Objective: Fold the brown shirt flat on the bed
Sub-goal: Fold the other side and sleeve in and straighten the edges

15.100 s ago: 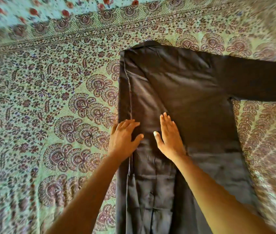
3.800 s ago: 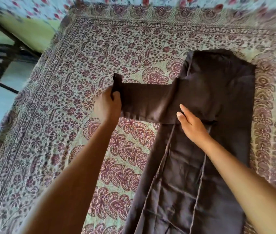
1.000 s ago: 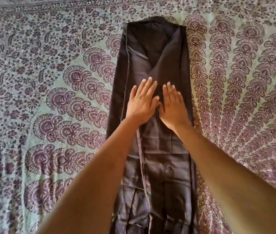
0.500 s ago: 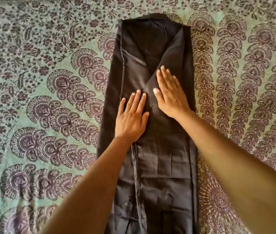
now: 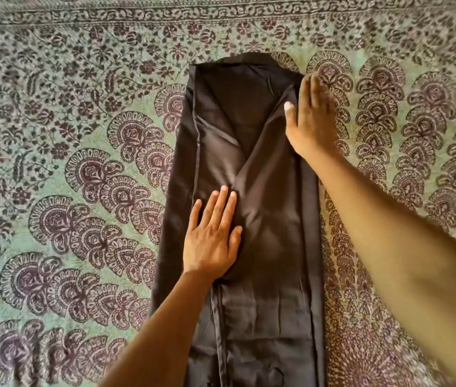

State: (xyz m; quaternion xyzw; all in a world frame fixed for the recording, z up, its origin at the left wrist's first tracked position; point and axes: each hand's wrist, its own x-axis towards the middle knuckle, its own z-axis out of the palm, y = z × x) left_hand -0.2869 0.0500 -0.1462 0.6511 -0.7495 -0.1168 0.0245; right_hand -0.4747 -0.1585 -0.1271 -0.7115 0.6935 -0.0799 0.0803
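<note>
The brown shirt point(image 5: 252, 219) lies folded into a long narrow strip on the patterned bedspread point(image 5: 67, 163), with loads of open sheet either side. Left hand point(image 5: 211, 233) rests flat mid-strip with fingers spread, gripping nothing. Farther up, the right hand point(image 5: 310, 121) lies open-palmed on the strip's right edge near the collar.

Left hand point(image 5: 210, 241) flat, fingers point(image 5: 222, 202) spread forward; right hand point(image 5: 312, 121) flat, farther ahead, arm outstretched.

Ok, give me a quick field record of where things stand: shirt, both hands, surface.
shirt: brown shirt lying as a long narrow strip, both sides folded in, collar end farthest from the camera
left hand: open, palm flat on the shirt's middle
right hand: open, flat at the shirt's right edge near the collar end
surface: patterned bedspread
lengthwise fold: not yet done
</note>
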